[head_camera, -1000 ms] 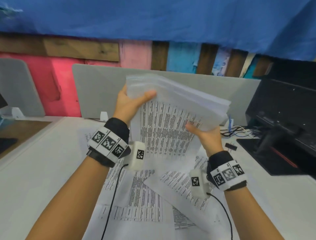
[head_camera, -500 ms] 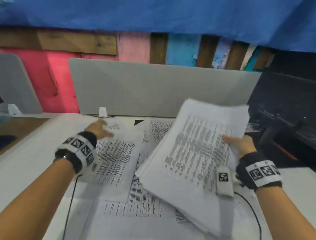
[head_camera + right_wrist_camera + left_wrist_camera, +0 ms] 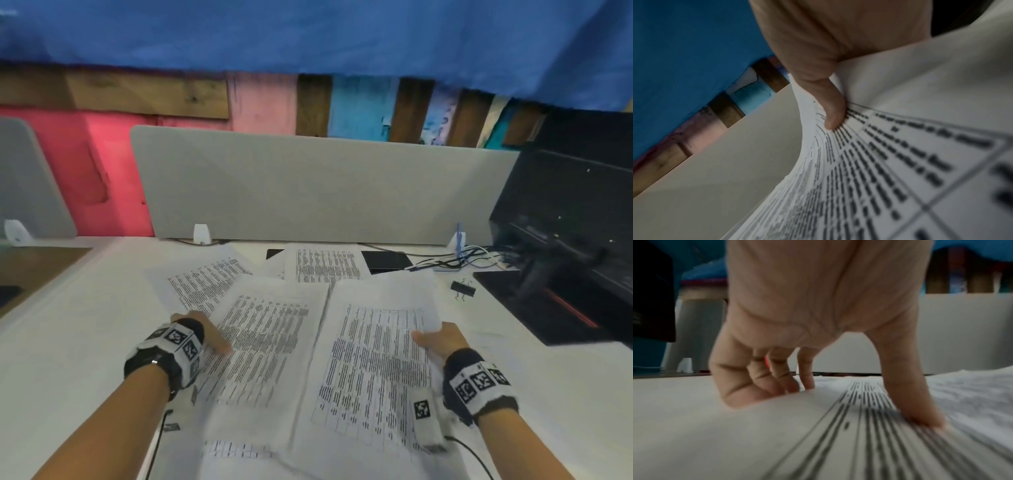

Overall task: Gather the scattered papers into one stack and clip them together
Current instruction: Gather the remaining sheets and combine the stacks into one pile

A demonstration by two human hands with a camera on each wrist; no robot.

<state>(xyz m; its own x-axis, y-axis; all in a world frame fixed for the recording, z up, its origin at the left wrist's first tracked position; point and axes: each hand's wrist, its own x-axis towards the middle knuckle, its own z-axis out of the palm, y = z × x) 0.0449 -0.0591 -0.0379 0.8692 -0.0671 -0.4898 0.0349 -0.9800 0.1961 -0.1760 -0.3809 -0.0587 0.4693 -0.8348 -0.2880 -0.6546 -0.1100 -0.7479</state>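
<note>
A white desk [image 3: 68, 342] is strewn with printed papers, seen from above by the person working at it. The right hand [image 3: 440, 339] grips a thick stack of papers [image 3: 373, 359] at its right edge, thumb [image 3: 830, 105] pressed on the top sheet, with the other fingers hidden beneath the stack. Just left of the stack, the left hand [image 3: 205, 334] pinches the left edge of a loose printed sheet [image 3: 263, 342], thumb [image 3: 910, 394] on top and fingers [image 3: 760, 379] curled under its edge. More loose sheets [image 3: 325, 265] lie beyond the stack, toward a grey divider panel [image 3: 325, 188]. A black binder clip [image 3: 463, 288] rests on the desk to the stack's far right, apart from both hands, near a black printer [image 3: 565, 240].
</note>
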